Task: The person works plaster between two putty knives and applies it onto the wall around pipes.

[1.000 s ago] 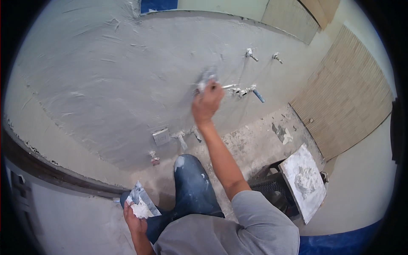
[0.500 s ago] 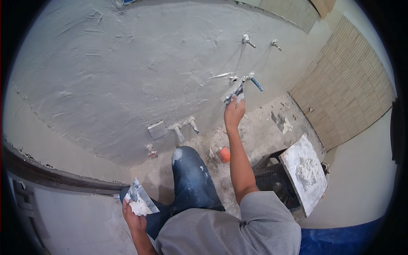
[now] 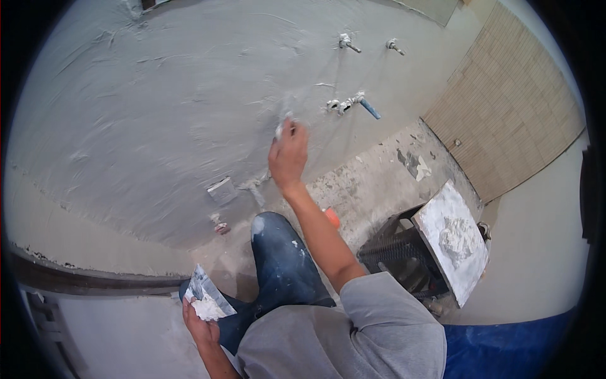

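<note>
Wall (image 3: 189, 82): a grey-white coat covers most of the visible face; by the look of it, spreading is well along, while smoothing is not – ridges and trowel marks show, mostly at the left and upper left.
Fittings: clumps of paste sit around the blue pipe stub (image 3: 370, 110) and near the socket box (image 3: 221, 190), apparently not yet cleaned up.
Right hand (image 3: 289, 155): its grip is closed on a pale tool (image 3: 280, 131) (too blurred to tell its exact shape), which lies just beyond the fingers, at the wall; whether its edge touches, I cannot tell.
Left hand (image 3: 201, 325): its grip clasps a broad blade (image 3: 205, 284) near the knee, with white paste (image 3: 207, 308) on it beside the fingers.
Board (image 3: 432, 218): at the right, on a dark crate (image 3: 391, 256), carrying a paste heap (image 3: 456, 239) – well apart from both hands.
</note>
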The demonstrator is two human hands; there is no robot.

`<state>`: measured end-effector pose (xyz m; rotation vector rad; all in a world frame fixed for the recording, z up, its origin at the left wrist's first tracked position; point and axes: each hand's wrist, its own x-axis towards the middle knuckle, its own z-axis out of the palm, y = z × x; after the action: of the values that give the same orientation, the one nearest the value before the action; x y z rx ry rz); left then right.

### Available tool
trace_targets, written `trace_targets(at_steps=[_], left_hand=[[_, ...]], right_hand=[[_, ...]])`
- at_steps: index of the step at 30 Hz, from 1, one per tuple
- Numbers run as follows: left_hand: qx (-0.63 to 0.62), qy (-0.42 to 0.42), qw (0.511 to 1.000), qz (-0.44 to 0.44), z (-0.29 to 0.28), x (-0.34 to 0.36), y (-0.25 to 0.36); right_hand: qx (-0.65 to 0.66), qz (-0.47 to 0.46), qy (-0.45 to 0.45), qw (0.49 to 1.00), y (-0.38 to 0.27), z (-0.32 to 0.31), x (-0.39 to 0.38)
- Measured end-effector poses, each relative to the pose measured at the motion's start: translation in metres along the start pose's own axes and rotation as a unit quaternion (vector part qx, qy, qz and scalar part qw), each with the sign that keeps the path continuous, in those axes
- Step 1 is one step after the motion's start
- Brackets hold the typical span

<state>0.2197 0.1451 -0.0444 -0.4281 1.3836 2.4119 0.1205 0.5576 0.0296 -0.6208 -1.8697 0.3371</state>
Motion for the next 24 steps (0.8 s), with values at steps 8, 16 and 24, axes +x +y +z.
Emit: trace_targets(at_steps=[8, 16, 24], left_hand=[[0.070, 0.028, 0.997, -0.012, 0.014, 0.009, -0.004], [0.114, 0.011, 0.992, -0.058, 0.035, 0.024, -0.025], [0.180, -0.033, 0.979, -0.093, 0.075, 0.020, -0.042]], right_hand=[[0.213, 0.277, 0.023, 0.937, 0.134, 0.005, -0.085], [0.317, 0.611, 0.098, 0.718, 0.392, 0.019, -0.106], [0.149, 0.602, 0.078, 0.781, 0.565, 0.084, -0.102]])
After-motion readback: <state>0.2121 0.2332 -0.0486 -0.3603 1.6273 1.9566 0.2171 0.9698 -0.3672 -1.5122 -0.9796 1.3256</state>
